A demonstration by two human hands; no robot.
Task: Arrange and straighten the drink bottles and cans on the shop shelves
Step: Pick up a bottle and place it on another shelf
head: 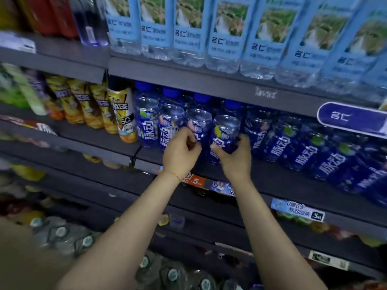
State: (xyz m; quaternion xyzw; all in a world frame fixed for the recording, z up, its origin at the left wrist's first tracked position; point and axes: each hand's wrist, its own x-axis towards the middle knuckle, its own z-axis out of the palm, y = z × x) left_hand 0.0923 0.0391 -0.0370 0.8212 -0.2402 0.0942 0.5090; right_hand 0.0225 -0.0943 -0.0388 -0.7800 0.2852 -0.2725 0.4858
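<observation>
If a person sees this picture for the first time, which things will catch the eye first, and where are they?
Two bare hands meet at the centre: the right hand grips a blue-capped bottle on the middle shelf, and the left hand curls at the neighbouring bottle. Above runs a row of light-blue-labelled water bottles; yellow tea bottles stand at left.

Dark shelf (282, 183) carries upright blue bottles (280, 141) beside yellow bottles (123, 116).

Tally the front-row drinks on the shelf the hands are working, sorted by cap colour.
Blue-capped bottles, caps in view: 4
Dark-capped yellow tea bottle: 1
Total with caps in view: 5
Further bottles on both sides have their caps hidden by the shelf above. The right hand holds the fourth blue-capped bottle; the left hand is at the third.
</observation>
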